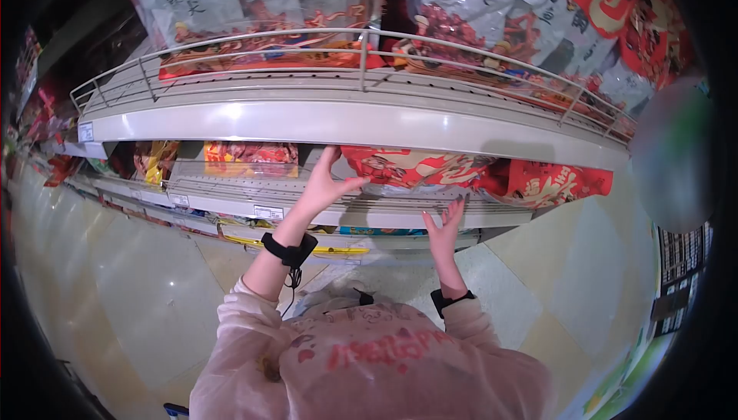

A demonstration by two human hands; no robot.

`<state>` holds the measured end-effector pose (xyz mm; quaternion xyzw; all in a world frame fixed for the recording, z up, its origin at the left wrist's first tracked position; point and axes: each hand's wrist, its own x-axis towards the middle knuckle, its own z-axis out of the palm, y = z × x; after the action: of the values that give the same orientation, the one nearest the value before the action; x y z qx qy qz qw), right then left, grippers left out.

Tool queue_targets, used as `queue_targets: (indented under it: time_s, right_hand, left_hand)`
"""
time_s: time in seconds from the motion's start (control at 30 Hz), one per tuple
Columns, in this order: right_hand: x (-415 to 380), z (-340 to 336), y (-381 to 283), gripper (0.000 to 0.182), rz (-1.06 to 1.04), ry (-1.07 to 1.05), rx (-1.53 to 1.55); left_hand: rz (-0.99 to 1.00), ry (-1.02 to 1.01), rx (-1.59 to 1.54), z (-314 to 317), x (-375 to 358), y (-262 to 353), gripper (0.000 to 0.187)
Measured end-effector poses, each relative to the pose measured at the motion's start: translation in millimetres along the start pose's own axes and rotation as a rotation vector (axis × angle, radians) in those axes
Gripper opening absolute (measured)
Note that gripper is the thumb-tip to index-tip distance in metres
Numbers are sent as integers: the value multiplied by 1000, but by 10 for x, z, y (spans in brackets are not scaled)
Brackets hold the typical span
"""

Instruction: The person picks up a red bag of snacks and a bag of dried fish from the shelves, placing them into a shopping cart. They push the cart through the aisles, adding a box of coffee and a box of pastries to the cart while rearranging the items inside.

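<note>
On the shelf below the wide white ledge lie a red patterned bag (423, 168) and, to its right, another red bag (550, 183). My left hand (329, 181) is at the left end of the first bag, its thumb and fingers spread and some fingertips hidden behind the ledge. Lower and to the right, my right hand (446, 228) has its fingers apart at the lower shelf's front edge, below the bags, with nothing in it. Both wrists wear black bands.
Above, large red and white bags (261, 12) stand behind a wire rail (364, 58) on the upper shelf (307, 124). Further left on the lower shelf is a red and yellow package (250, 157). Tiled floor (146, 289) lies below.
</note>
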<state>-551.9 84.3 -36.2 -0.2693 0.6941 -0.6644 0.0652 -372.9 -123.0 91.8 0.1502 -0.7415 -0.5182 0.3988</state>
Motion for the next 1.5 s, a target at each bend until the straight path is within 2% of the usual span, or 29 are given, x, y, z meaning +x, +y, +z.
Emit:
queue_targets:
  time_s: [0.03,0.1,0.17,0.23,0.27,0.3,0.33,0.37,0.4,0.43,0.47,0.5,0.57,0.63,0.7,0.77,0.83,0.9,0.97,1.0,1.03,1.07,1.1,1.13,1.2,1.27,1.33,1.5]
  right_hand:
    - [-39,5,-40,100,9,35,38]
    - [-182,-4,-140,79,-18,48,34]
    - [-334,-75,-111,53,32,-49,3]
    - [-485,-131,35,27,43,-244,-107]
    - [-570,-103,117,18,10,-350,-188]
    - [-672,-49,103,15,15,-442,-241]
    - [-767,3,16,14,19,-535,-295]
    - [-844,85,-27,15,15,-668,-459]
    - [-905,195,-88,18,3,-794,-627]
    - [-956,333,-198,18,-27,-836,-608]
    - [-1016,473,-316,19,-85,-1003,-663]
    - [-1071,616,-389,21,-148,-1168,-721]
    - [-1149,917,-341,21,-275,-1265,-682]
    - [-1237,1197,-469,20,-188,-1407,-555]
    - [-1312,1494,-628,19,-298,-1491,-533]
    - [-1419,1795,-714,17,-574,-1573,-619]
    - [-1562,2037,-821,18,-651,-1612,-595]
    - [-1740,2292,-916,19,-700,-1628,-567]
    - [-1917,2462,-903,22,-787,-1679,-721]
    - [-1999,2528,-831,24,-739,-1690,-584]
    - [-2054,2594,-803,22,-798,-1696,-555]
    - [-2114,2614,-873,19,-732,-1673,-518]
    - [-2133,2646,-819,16,-760,-1658,-516]
    - [-2151,2675,-762,16,-772,-1680,-564]
    - [-2039,2519,-1118,20,-737,-1656,-649]
    - [-1968,2433,-957,18,-714,-1597,-615]
    - [-1842,2277,-749,16,-618,-1514,-644]
    - [-1532,1804,-565,15,-453,-1409,-796]
  left_hand:
    - [52,14,94,-51,-97,-14,59]
    - [102,46,201,-204,-344,-17,60]
    - [-64,52,25,-513,-647,24,44]
    - [-287,-1,217,-910,-981,158,22]
    - [-286,50,239,-1074,-1133,204,22]
    - [-371,116,235,-1231,-1294,257,21]
    - [-457,183,227,-1377,-1451,318,28]
    - [-461,235,249,-1497,-1588,416,28]
    - [-512,375,248,-1590,-1710,544,25]
    - [-561,515,245,-1674,-1838,643,23]
    - [-470,669,227,-1749,-1992,655,19]
    - [-470,718,247,-1842,-2148,780,19]
    - [-444,871,283,-1978,-2437,1046,19]
    - [-457,954,347,-2143,-2806,1180,18]
    - [-520,1062,396,-2248,-3128,1408,17]
    - [-502,1190,385,-2321,-3419,1533,15]
    - [-474,1338,348,-2367,-3731,1570,14]
    - [-491,1365,410,-2364,-4015,1586,14]
    - [-509,1405,471,-2384,-4242,1573,14]
    - [-513,1403,466,-2356,-4324,1556,14]
    - [-518,1443,490,-2328,-4381,1534,14]
    - [-521,1469,511,-2329,-4425,1506,14]
    - [-471,1426,502,-2349,-4506,1488,15]
    - [-521,1408,525,-2359,-4546,1493,17]
    - [-533,1323,588,-2369,-4567,1492,22]
    - [-558,1277,625,-2463,-4604,1433,27]
    - [-583,1194,645,-2502,-4545,1396,28]
    - [-626,1175,724,-2482,-4416,1327,32]
